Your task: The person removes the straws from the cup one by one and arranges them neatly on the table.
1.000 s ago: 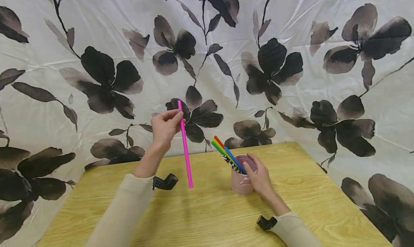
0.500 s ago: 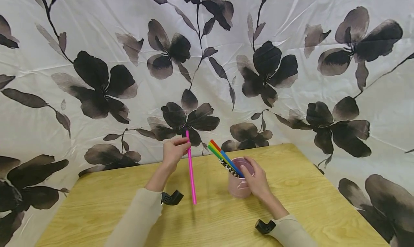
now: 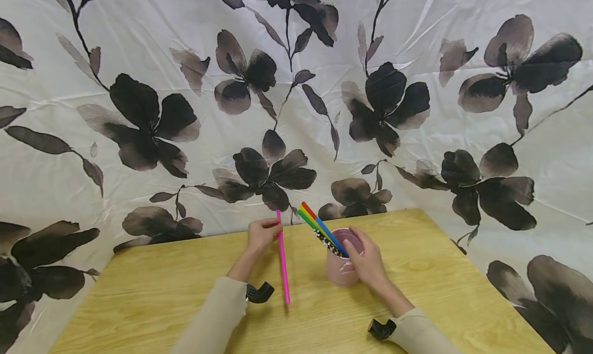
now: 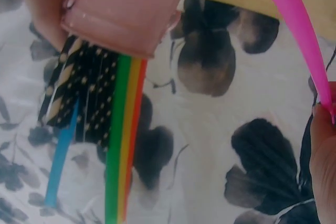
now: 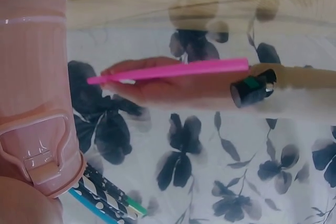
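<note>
Straw [image 3: 283,266] over worktop [image 3: 157,282] is plain magenta. Cup [image 3: 342,274], nearer worktop's far right corner than far left, shows dusty pink, handle [image 5: 44,171] matching. Inside: green straw [image 4: 115,150], yellow straw [image 4: 129,145], orange-red straw [image 4: 138,98], blue straw [image 4: 59,166], all plain; black straws [image 4: 107,85] carry pale dots, striped straw [image 4: 64,87] slanting cream on black. Worktop yellowish, wood-grained. Beyond far edge, cloth [image 3: 185,14] off-white, black-and-brown flowers. Sleeves [image 3: 210,315] cream.

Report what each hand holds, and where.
Left hand: magenta straw, near its upper end. Right hand: pink cup, by its side near the rim.
</note>
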{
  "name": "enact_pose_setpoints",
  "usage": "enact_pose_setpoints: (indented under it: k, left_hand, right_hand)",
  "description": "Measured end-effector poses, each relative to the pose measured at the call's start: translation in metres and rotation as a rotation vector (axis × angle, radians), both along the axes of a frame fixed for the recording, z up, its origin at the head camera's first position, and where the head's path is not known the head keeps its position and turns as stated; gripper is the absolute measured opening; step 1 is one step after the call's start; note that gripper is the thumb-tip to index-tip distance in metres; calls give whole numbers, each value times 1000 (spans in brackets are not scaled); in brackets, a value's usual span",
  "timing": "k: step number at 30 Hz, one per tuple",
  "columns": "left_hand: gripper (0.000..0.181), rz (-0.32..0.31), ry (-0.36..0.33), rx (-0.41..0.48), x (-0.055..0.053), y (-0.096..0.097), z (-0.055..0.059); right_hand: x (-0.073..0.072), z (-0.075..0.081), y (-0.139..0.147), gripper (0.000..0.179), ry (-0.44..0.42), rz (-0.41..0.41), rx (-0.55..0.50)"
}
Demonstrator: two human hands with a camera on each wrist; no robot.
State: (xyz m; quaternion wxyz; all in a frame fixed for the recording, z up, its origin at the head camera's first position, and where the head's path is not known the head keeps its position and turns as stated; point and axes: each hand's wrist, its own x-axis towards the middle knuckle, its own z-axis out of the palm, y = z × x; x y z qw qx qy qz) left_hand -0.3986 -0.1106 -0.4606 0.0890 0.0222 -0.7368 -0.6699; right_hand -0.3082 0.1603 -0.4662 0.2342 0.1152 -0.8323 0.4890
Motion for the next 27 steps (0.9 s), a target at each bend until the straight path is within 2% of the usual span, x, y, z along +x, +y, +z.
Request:
enact_pose_setpoints:
  k: [4, 18, 24, 27]
  left_hand:
    - [24, -18, -4, -48, -3, 4, -15]
    - [29, -41, -58, -67, 0, 13, -41]
    - [22, 4, -90, -136, -1, 17, -43]
    - [20, 11, -105, -187, -1, 20, -42]
  right_hand:
    - [1, 0, 1, 46, 3, -8, -5]
    - [0, -2, 2, 43, 17, 26, -5]
    - [0, -2, 3, 40, 42, 30, 17]
    - [2, -2, 3, 40, 20, 40, 4]
